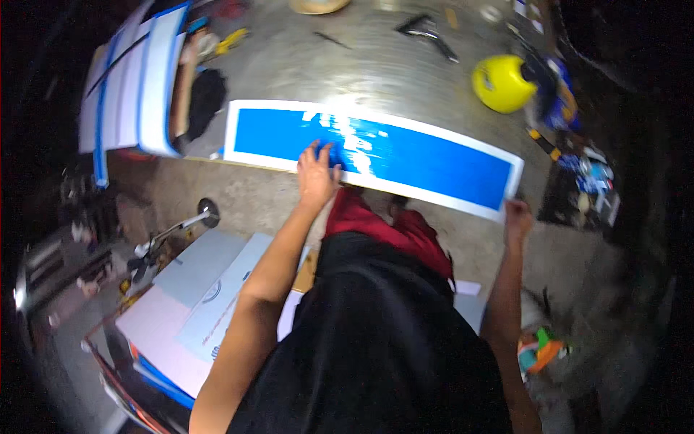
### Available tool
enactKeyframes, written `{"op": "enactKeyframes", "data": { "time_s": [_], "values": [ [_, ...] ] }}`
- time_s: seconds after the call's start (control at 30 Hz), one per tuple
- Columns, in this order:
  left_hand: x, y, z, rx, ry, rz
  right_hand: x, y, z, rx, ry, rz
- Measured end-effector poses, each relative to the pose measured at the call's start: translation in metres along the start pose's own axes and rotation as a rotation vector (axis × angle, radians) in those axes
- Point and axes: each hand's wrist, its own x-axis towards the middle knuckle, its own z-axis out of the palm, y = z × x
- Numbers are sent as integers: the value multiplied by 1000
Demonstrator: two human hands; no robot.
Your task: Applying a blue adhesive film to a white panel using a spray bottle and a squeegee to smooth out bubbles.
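From the head camera I see the long blue sign panel (376, 153) with a white border lying flat on the floor (238, 192). My left hand (316, 176) lies spread, palm down, on the panel's near edge, arm stretched forward, probably to pin it flat. My right hand (517, 217) is clenched at the panel's right corner, gripping its edge. A yellow helmet (500, 83) sits beyond the panel, a stack of white-and-blue boards (134, 79) left of it.

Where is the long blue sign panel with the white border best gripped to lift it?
By its two short ends, judging by its long, flat shape. The right hand already grips the near right corner of the blue sign panel; the left hand lies flat mid-panel and could move to the left end.
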Motion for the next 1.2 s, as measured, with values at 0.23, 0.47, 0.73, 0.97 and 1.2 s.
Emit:
{"op": "enactKeyframes", "data": {
  "time_s": [0.23,0.47,0.73,0.97,1.2],
  "values": [
    [-12,-111,-24,36,75,-358,-2,-45,18,-104,-146,3],
    [-7,-170,-35,12,71,-397,-6,-114,40,-465,-208,-26],
    [-17,-182,-28,53,37,-337,-4,-144,60,-419,-260,-79],
    [-15,-186,-33,11,124,-360,1,-153,71,-469,-264,-143],
    [3,-201,-37,-7,196,-330,-1,-181,77,-429,-240,-168]
  ]
}}
